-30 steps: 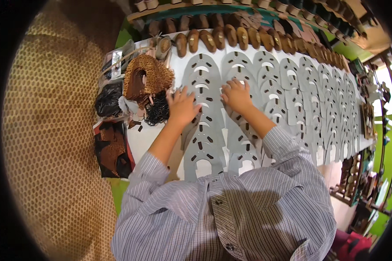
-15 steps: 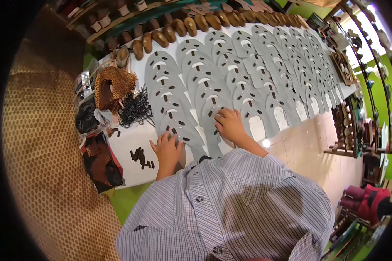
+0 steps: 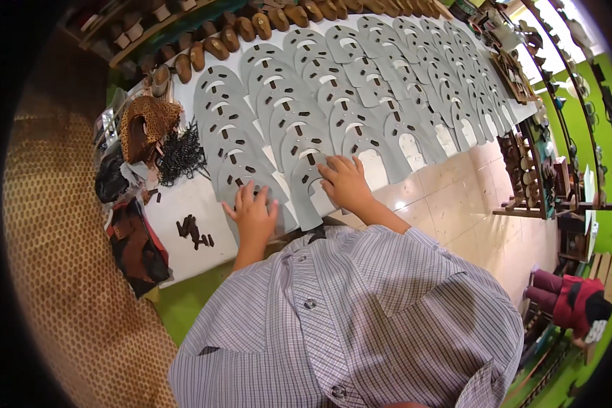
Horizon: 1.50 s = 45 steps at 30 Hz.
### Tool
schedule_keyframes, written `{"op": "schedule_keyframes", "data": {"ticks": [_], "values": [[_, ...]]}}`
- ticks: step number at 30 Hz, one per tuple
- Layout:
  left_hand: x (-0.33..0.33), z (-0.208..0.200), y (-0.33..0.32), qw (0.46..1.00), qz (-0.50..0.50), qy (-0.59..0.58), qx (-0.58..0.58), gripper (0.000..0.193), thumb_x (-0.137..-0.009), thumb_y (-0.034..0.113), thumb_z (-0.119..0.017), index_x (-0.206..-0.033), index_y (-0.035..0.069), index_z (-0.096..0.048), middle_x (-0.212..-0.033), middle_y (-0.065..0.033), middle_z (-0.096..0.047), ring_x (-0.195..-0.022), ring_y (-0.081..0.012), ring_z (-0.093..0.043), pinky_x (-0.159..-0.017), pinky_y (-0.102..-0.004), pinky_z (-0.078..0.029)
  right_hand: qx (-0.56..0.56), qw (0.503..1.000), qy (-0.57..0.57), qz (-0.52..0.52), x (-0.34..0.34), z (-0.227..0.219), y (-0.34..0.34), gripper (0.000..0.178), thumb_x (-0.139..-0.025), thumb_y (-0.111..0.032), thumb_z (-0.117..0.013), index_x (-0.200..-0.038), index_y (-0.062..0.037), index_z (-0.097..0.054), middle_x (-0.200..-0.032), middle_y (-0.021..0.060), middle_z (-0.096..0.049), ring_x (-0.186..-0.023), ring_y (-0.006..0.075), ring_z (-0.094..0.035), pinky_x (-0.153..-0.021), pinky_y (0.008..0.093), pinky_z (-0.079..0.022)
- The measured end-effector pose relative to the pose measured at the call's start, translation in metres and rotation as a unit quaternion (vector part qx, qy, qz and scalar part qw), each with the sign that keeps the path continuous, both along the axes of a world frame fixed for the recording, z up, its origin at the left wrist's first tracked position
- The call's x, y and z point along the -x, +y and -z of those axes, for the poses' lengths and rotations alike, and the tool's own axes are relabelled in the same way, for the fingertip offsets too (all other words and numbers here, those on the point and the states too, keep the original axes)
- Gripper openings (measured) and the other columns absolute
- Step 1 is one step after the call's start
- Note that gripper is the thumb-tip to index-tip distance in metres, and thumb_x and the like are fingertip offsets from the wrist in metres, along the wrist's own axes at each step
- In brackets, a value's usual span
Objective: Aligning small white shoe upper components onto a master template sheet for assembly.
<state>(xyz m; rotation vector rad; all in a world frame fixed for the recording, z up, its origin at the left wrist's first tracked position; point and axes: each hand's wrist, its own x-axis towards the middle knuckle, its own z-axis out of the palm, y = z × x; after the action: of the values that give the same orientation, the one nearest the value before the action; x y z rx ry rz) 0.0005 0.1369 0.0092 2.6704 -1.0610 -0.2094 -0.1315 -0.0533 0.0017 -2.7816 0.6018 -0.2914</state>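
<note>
Grey shoe-upper pieces (image 3: 232,139), curved like horseshoes with small dark brown patches on them, lie in overlapping columns along a white table (image 3: 177,262). My left hand (image 3: 253,212) rests with spread fingers on the nearest piece of the leftmost column. On the near end of the second column lies my right hand (image 3: 347,183), its fingers stretched out over a grey piece beside a dark patch. Neither hand grips anything visible. Left of my left hand, a small pile of dark brown strips (image 3: 194,232) sits on the table.
At the left are a leopard-print cloth (image 3: 143,126), a tangle of black cord (image 3: 180,156) and dark material with red edging (image 3: 136,245). Brown shoe lasts (image 3: 245,28) line the far edge. Racks (image 3: 523,170) stand at right. Another person in red (image 3: 568,299) bends at the lower right.
The whole view has shifted, so the table appears farther left and higher. Both hands stay on the grey pieces, the left one slightly farther right of the strips. The other person's posture has changed.
</note>
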Motion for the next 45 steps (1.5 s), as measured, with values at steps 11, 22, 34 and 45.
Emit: {"op": "schedule_keyframes", "data": {"ticks": [11, 22, 34, 45], "values": [[0.040, 0.009, -0.038, 0.991, 0.105, 0.007, 0.077, 0.036, -0.076, 0.033, -0.063, -0.108, 0.017, -0.060, -0.130, -0.0073, -0.043, -0.123, -0.0280, -0.035, -0.098, -0.0681, -0.009, -0.057, 0.998, 0.026, 0.019, 0.057, 0.002, 0.008, 0.033, -0.078, -0.022, -0.060, -0.110, -0.0158, -0.060, -0.113, 0.0043, -0.054, -0.111, 0.0217, -0.048, -0.098, 0.0525, -0.030], [-0.029, 0.005, -0.144, 0.989, 0.088, 0.039, 0.108, 0.033, -0.077, 0.036, -0.062, -0.104, 0.017, -0.064, -0.127, -0.0072, -0.048, -0.121, -0.0288, -0.039, -0.100, -0.0589, -0.019, -0.053, 0.995, -0.088, -0.017, 0.042, -0.007, -0.070, 0.031, -0.076, -0.016, -0.060, -0.107, -0.0148, -0.062, -0.110, 0.0071, -0.056, -0.103, 0.0263, -0.053, -0.093, 0.0434, -0.036], [-0.127, 0.029, -0.332, 0.995, 0.006, -0.093, 0.036, 0.047, -0.081, 0.038, -0.057, -0.119, 0.011, -0.052, -0.121, -0.0075, -0.053, -0.116, -0.0289, -0.043, -0.101, -0.0554, -0.023, -0.008, 0.999, -0.039, -0.010, -0.066, -0.001, -0.213, 0.038, -0.079, -0.024, -0.061, -0.114, -0.0122, -0.057, -0.111, 0.0057, -0.057, -0.106, 0.0244, -0.052, -0.091, 0.0428, -0.037], [-0.168, 0.021, -0.351, 0.979, -0.010, 0.174, 0.109, 0.025, -0.086, 0.027, -0.051, -0.096, 0.009, -0.063, -0.075, -0.0062, -0.065, -0.073, -0.0244, -0.060, -0.074, -0.0411, -0.047, 0.104, 0.992, 0.013, -0.070, -0.126, 0.024, -0.248, 0.055, -0.078, -0.048, -0.057, -0.121, -0.0142, -0.053, -0.112, 0.0039, -0.052, -0.111, 0.0216, -0.046, -0.099, 0.0518, -0.030]]}}
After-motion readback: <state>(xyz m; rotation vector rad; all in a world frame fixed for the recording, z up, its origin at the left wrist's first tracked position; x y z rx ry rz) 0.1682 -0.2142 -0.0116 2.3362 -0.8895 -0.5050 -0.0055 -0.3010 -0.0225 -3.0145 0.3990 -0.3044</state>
